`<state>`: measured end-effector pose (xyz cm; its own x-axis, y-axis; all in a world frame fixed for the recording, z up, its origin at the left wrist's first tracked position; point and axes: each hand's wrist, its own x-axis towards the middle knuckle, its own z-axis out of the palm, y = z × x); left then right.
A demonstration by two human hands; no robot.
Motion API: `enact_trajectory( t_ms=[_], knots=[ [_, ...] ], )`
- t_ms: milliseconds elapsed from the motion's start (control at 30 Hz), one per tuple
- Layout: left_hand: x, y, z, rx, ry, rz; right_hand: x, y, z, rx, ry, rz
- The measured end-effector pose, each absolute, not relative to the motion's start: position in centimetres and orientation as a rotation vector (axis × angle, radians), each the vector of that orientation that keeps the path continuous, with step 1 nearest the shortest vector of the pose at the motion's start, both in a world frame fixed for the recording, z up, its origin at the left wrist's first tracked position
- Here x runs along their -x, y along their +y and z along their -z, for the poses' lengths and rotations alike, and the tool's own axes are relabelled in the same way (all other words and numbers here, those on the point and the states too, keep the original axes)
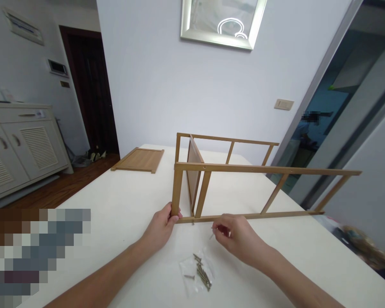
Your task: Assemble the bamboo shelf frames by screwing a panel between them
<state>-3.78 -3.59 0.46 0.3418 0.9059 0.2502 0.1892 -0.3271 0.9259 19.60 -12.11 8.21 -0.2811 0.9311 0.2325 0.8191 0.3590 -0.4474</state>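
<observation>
A wooden shelf frame (250, 169) lies on its side on the white table, with one slatted panel (194, 171) fitted between its two ladder-like sides. My left hand (163, 224) is wrapped round the near lower corner of the frame. Just to the right of that grip, a screw (193, 222) pokes out of the lower rail. My right hand (232, 233) is closed in a pinch beside the same rail, and a thin metal rod (211, 235) shows below its fingertips; its full shape is hidden. Nearer to me lies a clear plastic bag (188, 288) with several long screws (202, 273).
Another slatted wooden panel (140, 160) lies flat at the table's far left. Behind the white table (122, 201) stands a wall with a framed picture (216, 45) and a switch (284, 104). A white cabinet (25, 141) is at the left, and a doorway opens at the right.
</observation>
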Motion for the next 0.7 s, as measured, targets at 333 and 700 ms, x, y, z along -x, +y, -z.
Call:
enact_trajectory(
  t_ms=[333,700],
  knots=[
    [3.8,-3.8,-0.8,-1.754,0.991,-1.046,-20.6,-12.4,-7.5,1.697,-2.256,-0.661],
    [3.8,-3.5,-0.3,-1.768,0.979,-1.032,-19.7,-12.4,-7.3,1.693,-2.168,-0.703]
  ],
)
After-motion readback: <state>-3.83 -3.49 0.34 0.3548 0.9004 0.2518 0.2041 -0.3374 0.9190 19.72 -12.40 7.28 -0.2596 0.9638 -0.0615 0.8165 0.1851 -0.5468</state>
